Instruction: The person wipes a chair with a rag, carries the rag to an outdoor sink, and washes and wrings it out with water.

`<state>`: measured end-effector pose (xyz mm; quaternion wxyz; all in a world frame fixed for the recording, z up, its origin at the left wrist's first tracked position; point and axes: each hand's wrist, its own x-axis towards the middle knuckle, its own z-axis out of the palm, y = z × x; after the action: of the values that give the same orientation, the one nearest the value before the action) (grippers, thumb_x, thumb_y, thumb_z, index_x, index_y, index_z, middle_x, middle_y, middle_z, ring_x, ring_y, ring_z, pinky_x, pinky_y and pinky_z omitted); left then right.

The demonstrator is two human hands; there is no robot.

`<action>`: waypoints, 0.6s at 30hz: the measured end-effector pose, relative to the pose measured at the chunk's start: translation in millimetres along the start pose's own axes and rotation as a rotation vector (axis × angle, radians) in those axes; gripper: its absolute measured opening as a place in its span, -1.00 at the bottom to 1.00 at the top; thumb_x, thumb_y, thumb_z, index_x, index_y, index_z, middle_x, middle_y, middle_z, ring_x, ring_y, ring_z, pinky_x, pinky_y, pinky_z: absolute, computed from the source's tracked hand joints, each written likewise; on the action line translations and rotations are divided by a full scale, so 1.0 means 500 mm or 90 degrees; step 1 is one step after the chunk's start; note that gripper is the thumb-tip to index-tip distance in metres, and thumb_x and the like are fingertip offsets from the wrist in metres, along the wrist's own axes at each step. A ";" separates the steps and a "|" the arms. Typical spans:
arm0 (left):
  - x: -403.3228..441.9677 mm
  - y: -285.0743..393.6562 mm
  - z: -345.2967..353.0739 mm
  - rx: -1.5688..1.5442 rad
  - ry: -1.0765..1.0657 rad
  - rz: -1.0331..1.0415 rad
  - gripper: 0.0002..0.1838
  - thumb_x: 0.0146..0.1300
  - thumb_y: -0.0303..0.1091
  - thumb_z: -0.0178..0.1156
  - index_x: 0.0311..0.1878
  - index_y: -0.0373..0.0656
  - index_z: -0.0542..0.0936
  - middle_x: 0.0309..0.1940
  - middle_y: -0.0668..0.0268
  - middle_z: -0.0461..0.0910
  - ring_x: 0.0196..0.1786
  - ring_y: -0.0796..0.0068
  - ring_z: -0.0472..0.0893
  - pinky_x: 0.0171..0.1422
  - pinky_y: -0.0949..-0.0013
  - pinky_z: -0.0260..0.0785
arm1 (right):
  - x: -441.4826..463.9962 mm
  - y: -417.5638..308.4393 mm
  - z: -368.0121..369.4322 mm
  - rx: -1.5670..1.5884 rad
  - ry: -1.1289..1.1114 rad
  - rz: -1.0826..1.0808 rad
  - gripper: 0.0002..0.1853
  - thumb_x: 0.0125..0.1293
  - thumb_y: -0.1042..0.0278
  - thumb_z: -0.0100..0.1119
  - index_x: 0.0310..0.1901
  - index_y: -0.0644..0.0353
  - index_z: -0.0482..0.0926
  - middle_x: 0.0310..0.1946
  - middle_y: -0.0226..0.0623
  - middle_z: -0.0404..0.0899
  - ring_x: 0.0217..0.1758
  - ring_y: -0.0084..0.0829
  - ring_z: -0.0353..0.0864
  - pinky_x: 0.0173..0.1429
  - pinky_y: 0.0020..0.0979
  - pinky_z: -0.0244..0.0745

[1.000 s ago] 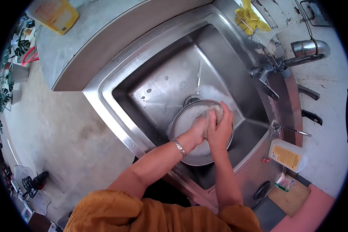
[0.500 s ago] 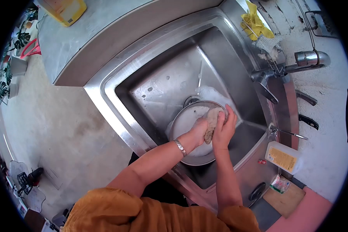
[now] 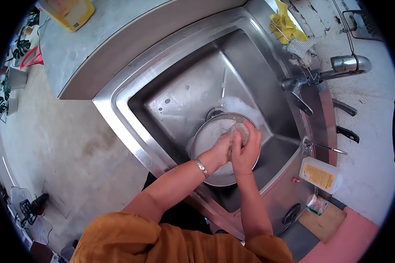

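Both hands are closed around a wet, beige-grey cloth (image 3: pixel 238 130), squeezed into a lump over a round metal bowl (image 3: pixel 220 180). My left hand (image 3: pixel 222 148), with a bracelet at its wrist, presses the cloth from the left. From the right, my right hand (image 3: pixel 248 149) wraps its fingers over the top of it. Whitish, sudsy water fills the bowl. The bowl stands in a steel sink (image 3: pixel 180 83), beside the drain (image 3: pixel 213 113), and foam (image 3: pixel 237 106) lies against its far side. Much of the cloth is hidden by my fingers.
A faucet (image 3: pixel 300 83) stands at the sink's right rim, near yellow gloves (image 3: pixel 287 24) on a rack. Two black-handled knives (image 3: pixel 347 134) and a plastic bottle (image 3: pixel 319 175) lie to the right. A yellow container (image 3: pixel 70 13) is on the upper-left counter.
My right hand has shifted left and closed further over the cloth, which now looks more compressed and more covered. The view has moved slightly.
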<state>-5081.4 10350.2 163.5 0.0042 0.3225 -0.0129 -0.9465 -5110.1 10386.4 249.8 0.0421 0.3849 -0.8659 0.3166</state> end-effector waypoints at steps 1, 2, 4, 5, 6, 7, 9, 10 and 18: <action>0.080 -0.044 -0.074 -0.356 -0.177 -0.116 -0.70 0.36 -0.23 -0.20 0.05 -0.06 0.42 -0.04 0.39 0.48 0.04 0.45 0.44 0.09 0.41 0.31 | -0.035 -0.031 -0.015 -0.031 -0.018 -0.030 -0.81 0.23 0.31 0.09 -0.18 0.16 0.56 -0.16 -0.18 0.47 -0.26 -0.14 0.54 -0.22 -0.29 0.45; 0.095 -0.051 -0.097 -0.112 -0.250 -0.046 -0.72 0.35 -0.18 -0.15 0.00 -0.07 0.43 -0.08 0.40 0.49 -0.02 0.47 0.46 0.03 0.43 0.33 | -0.067 -0.054 -0.016 -0.033 -0.020 -0.028 -0.81 0.23 0.31 0.09 -0.18 0.16 0.56 -0.16 -0.18 0.47 -0.26 -0.14 0.54 -0.22 -0.29 0.45; 0.123 -0.063 -0.141 0.415 -0.325 0.173 -0.70 0.34 -0.08 -0.05 -0.10 -0.09 0.44 -0.17 0.43 0.51 -0.15 0.50 0.50 -0.11 0.47 0.39 | -0.110 -0.083 -0.013 -0.059 -0.094 -0.032 -0.85 0.20 0.32 0.11 -0.24 0.16 0.57 -0.24 -0.15 0.49 -0.29 -0.16 0.54 -0.25 -0.31 0.45; 0.086 -0.051 -0.109 0.044 -0.317 0.050 -0.73 0.35 -0.09 -0.08 -0.09 -0.06 0.45 -0.17 0.44 0.51 -0.15 0.52 0.50 -0.11 0.45 0.39 | -0.098 -0.066 -0.004 -0.058 -0.097 -0.027 -0.85 0.20 0.32 0.11 -0.24 0.16 0.57 -0.24 -0.15 0.49 -0.29 -0.16 0.54 -0.25 -0.31 0.45; 0.045 -0.039 -0.073 -0.047 -0.135 0.008 -0.75 0.36 -0.13 -0.11 -0.08 -0.03 0.45 -0.18 0.45 0.51 -0.15 0.54 0.50 -0.12 0.42 0.39 | -0.065 -0.027 0.012 0.003 -0.056 -0.038 -0.86 0.21 0.32 0.10 -0.28 0.17 0.57 -0.29 -0.14 0.50 -0.31 -0.17 0.53 -0.27 -0.32 0.45; -0.012 -0.014 -0.019 -0.142 0.051 -0.007 -0.76 0.37 -0.16 -0.15 -0.08 0.00 0.45 -0.18 0.46 0.52 -0.15 0.57 0.50 -0.12 0.39 0.39 | -0.031 0.019 0.028 0.065 -0.014 -0.051 -0.86 0.23 0.31 0.09 -0.31 0.19 0.57 -0.34 -0.12 0.51 -0.33 -0.17 0.52 -0.28 -0.34 0.44; -0.046 0.002 0.029 -0.042 0.079 -0.040 -0.75 0.38 -0.20 -0.19 -0.07 0.00 0.46 -0.19 0.44 0.53 -0.13 0.56 0.50 -0.11 0.37 0.39 | 0.045 0.130 0.037 0.231 -0.159 0.319 -0.83 0.26 0.30 0.06 -0.31 0.23 0.55 -0.39 -0.10 0.53 -0.35 -0.17 0.52 -0.28 -0.33 0.42; -0.045 0.006 0.041 0.058 0.105 -0.070 -0.74 0.38 -0.23 -0.22 -0.06 -0.01 0.46 -0.19 0.42 0.53 -0.11 0.55 0.51 -0.09 0.35 0.40 | 0.047 0.131 0.040 0.233 -0.150 0.314 -0.83 0.26 0.30 0.06 -0.31 0.23 0.55 -0.39 -0.10 0.53 -0.35 -0.17 0.52 -0.28 -0.33 0.42; 0.083 -0.047 -0.099 -0.228 -0.359 0.020 -0.74 0.36 -0.31 -0.22 -0.03 -0.06 0.44 -0.14 0.38 0.49 -0.13 0.51 0.48 -0.01 0.43 0.36 | -0.078 -0.035 -0.012 0.057 -0.053 0.017 -0.80 0.14 0.36 0.20 -0.17 0.10 0.59 -0.49 -0.27 0.37 -0.37 -0.28 0.47 -0.28 -0.37 0.41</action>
<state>-5083.9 10371.9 98.2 0.0715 0.0416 0.1482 -0.9855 -5071.9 10406.0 251.3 -0.0158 0.3877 -0.8569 0.3393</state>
